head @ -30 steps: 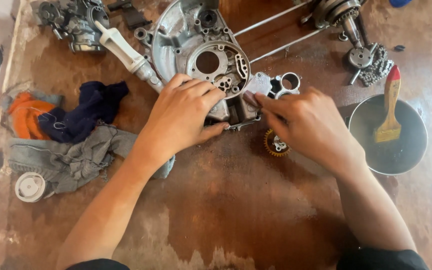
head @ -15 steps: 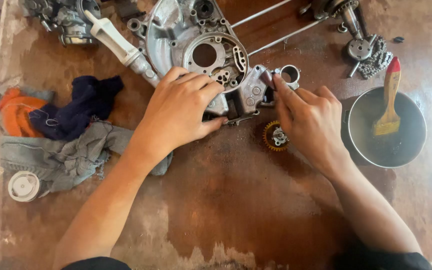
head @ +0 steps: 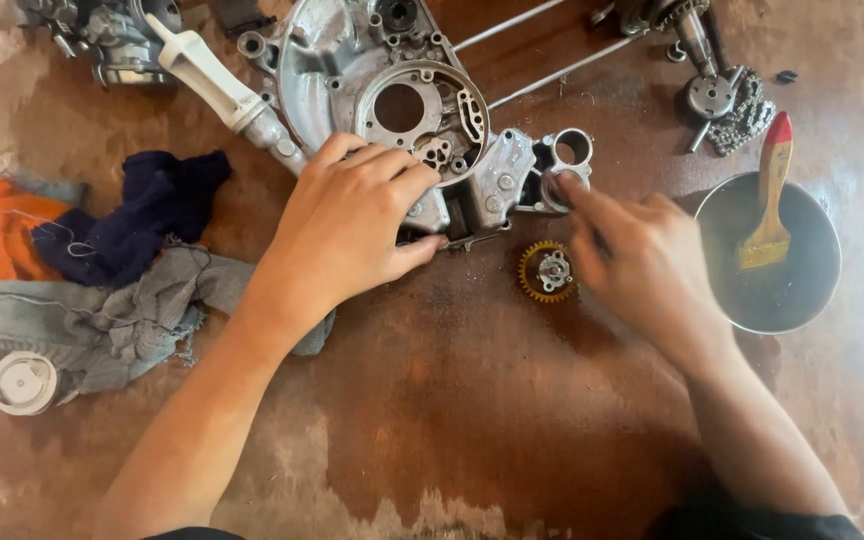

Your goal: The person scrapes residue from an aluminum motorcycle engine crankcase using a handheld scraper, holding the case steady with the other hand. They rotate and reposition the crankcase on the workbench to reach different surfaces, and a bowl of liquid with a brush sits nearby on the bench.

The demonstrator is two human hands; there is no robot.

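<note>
Head view: an aluminium engine crankcase cover (head: 392, 90) is seen lying flat on the brown worn workbench (head: 452, 400), and it is pressed down at its lower edge by the left hand (head: 347, 225), whose fingers are spread and laid flat on the metal, not closed around anything. The right hand (head: 642, 260) is stretched to the small ring-shaped opening (head: 557, 190) at the right end of the casting, its fingertips pinched together there (on a small part or only on the rim, this cannot be told). The work is judged to be in the middle: a yellow gear (head: 549, 271) lies apart below the cover, not yet fitted. Around are found rags (head: 102, 270), a white cap (head: 20, 382), a metal bowl (head: 812, 290) with a paintbrush (head: 770, 195), two thin rods (head: 552, 50) and a chain (head: 747, 110); nothing is seen blocking the hands.
</note>
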